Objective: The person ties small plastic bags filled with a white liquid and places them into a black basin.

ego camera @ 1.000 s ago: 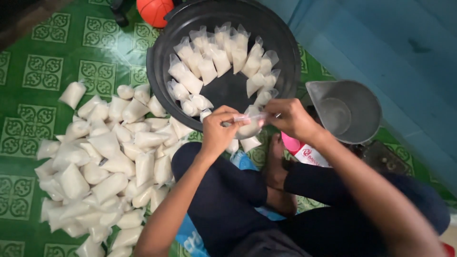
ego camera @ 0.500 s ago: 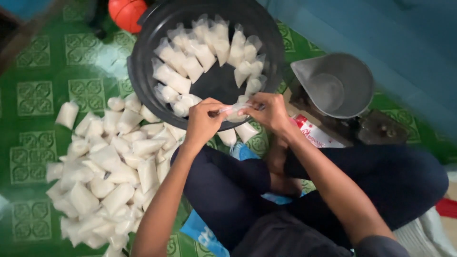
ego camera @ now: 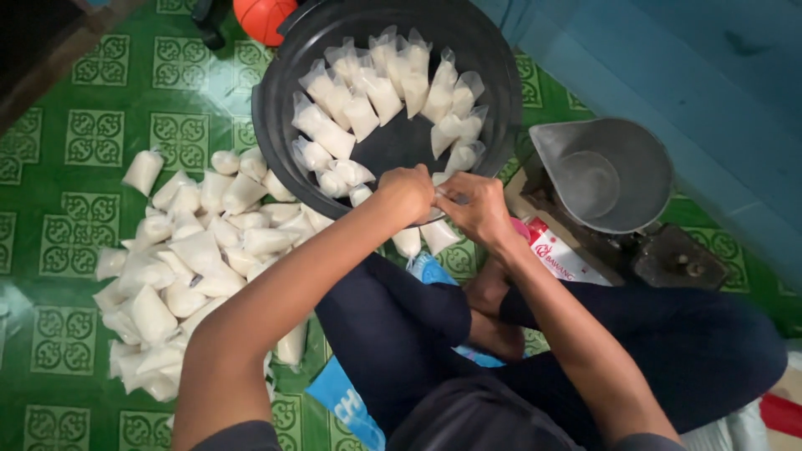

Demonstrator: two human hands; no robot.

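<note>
At the centre of the frame we see the left hand (ego camera: 409,190) and the right hand (ego camera: 469,205) brought close together, knuckles almost meeting, both pinched on the neck of a small clear plastic bag of white powder (ego camera: 437,194). That bag is mostly hidden by the fingers; it hangs just over the near rim of the large round black plastic basin (ego camera: 276,150), which fills the upper middle of the frame and holds a ring of similar open-topped filled bags (ego camera: 359,113).

We judge the main risk to be a spill: the neck is gripped only by fingertips, and a slip would let powder drop onto the dark trousers or the green patterned floor (ego camera: 75,125) rather than into the basin. A loosely closed neck could leak later among the heap of closed white bags (ego camera: 200,259) at the left of the frame. The left forearm reaches over that heap, so a careless elbow could scatter it. The grey metal scale pan (ego camera: 606,171), at the right, sits near the right elbow and could be knocked.
</note>
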